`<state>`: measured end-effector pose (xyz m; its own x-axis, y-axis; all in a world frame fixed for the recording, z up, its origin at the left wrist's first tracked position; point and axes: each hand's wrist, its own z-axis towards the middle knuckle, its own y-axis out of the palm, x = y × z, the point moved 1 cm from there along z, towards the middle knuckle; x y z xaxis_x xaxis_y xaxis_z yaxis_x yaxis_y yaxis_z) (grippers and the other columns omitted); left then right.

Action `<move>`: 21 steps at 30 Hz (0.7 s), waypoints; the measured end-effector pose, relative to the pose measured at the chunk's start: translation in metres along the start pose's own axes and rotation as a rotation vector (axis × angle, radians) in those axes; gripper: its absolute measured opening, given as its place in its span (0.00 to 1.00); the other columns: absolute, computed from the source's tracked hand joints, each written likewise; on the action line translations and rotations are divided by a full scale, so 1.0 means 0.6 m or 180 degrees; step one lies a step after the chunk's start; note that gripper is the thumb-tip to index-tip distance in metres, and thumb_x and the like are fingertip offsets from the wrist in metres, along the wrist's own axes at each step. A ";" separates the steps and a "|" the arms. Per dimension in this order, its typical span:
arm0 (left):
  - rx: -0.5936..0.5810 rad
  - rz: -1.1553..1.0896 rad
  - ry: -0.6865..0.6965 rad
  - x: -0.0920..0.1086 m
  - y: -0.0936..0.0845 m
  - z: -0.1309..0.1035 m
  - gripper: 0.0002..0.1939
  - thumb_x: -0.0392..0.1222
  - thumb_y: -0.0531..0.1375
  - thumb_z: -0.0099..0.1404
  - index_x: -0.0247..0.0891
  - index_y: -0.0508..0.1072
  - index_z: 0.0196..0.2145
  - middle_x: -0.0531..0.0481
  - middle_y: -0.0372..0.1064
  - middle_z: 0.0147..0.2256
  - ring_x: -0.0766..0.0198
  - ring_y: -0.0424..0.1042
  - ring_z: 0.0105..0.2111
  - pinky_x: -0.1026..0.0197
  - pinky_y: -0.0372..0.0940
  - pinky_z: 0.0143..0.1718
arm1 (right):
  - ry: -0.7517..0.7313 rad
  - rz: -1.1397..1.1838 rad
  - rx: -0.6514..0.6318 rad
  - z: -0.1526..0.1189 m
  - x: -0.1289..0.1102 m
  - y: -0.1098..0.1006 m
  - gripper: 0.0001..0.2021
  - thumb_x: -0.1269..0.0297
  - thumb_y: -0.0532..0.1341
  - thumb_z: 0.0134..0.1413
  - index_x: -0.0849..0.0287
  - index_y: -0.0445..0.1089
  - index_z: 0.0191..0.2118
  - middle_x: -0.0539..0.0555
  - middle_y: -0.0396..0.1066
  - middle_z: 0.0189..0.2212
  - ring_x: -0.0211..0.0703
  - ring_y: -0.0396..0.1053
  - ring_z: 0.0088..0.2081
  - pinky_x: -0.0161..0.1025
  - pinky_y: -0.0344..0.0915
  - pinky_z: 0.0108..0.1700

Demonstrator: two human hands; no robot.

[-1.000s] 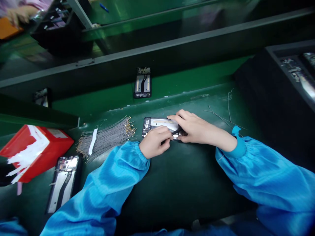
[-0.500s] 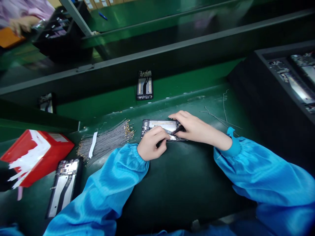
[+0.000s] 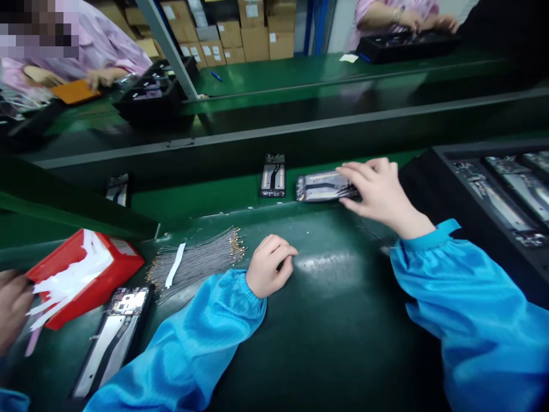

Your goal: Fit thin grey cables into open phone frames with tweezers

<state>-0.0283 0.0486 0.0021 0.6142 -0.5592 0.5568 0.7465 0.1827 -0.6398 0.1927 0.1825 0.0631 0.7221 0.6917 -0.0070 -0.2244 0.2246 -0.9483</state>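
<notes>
My right hand [image 3: 373, 191] is closed on the right end of an opened phone [image 3: 321, 187], its metal back plate and black ribbon cable facing up. That phone is over the green strip along the back of the bench, and the fingers cover its right end. My left hand [image 3: 271, 266] is curled above the bench, thumb and fingers close together; whatever they hold, if anything, is hidden. To its left lies a bundle of thin grey cables [image 3: 201, 260] with gold-coloured ends and a white paper strip [image 3: 175, 265] across it.
Another opened phone [image 3: 273, 176] lies at the back, and one [image 3: 114, 337] beside a red bin [image 3: 124, 257] with white strips. A black tray [image 3: 446, 166] of phones stands right. A co-worker's hand [image 3: 15, 309] is at far left. Other people work behind the rail [image 3: 300, 123].
My right hand has carried the phone from the bench in front of me to the back strip. My left hand has come off the phone. The view has tilted up; another hand appears at left.
</notes>
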 end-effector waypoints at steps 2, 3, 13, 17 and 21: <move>-0.0021 0.0013 0.0000 -0.001 0.002 0.000 0.09 0.32 0.49 0.59 0.37 0.69 0.32 0.49 0.64 0.28 0.64 0.63 0.31 0.60 0.62 0.32 | 0.0157 -0.0097 0.0178 0.014 0.007 -0.002 0.25 0.62 0.54 0.51 0.58 0.55 0.56 0.61 0.59 0.53 0.64 0.53 0.48 0.59 0.50 0.43; -0.0039 0.0020 -0.0005 -0.001 0.003 0.000 0.09 0.32 0.49 0.59 0.36 0.69 0.32 0.48 0.64 0.29 0.64 0.63 0.31 0.60 0.62 0.33 | 0.0104 -0.0078 0.0148 0.021 0.000 0.004 0.22 0.63 0.53 0.52 0.59 0.57 0.54 0.61 0.60 0.52 0.63 0.54 0.48 0.58 0.51 0.43; -0.0280 0.0390 -0.0158 -0.007 0.007 -0.004 0.10 0.32 0.49 0.59 0.36 0.69 0.34 0.47 0.62 0.31 0.62 0.62 0.33 0.58 0.61 0.34 | 0.0611 -0.0003 -0.0256 0.129 -0.156 0.117 0.23 0.50 0.48 0.56 0.66 0.59 0.48 0.66 0.61 0.45 0.52 0.62 0.42 0.41 0.63 0.35; -0.0698 0.1076 -0.0272 -0.004 0.012 -0.007 0.09 0.33 0.51 0.59 0.36 0.69 0.37 0.46 0.62 0.34 0.59 0.60 0.35 0.57 0.60 0.35 | 0.0972 -0.0107 -0.0277 0.167 -0.173 0.147 0.29 0.46 0.51 0.52 0.66 0.56 0.50 0.71 0.58 0.47 0.56 0.62 0.41 0.44 0.63 0.31; -0.0947 0.1554 -0.0295 0.004 0.005 -0.004 0.08 0.36 0.51 0.60 0.38 0.68 0.35 0.47 0.62 0.35 0.59 0.59 0.36 0.57 0.58 0.35 | 0.1110 -0.0159 -0.0341 0.182 -0.152 0.151 0.26 0.48 0.55 0.48 0.63 0.59 0.48 0.67 0.61 0.43 0.56 0.62 0.41 0.44 0.63 0.31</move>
<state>-0.0251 0.0462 0.0003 0.8992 -0.3918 0.1950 0.2750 0.1591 -0.9482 0.0350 0.2147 0.0123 0.9142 0.4021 -0.0500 -0.1266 0.1662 -0.9779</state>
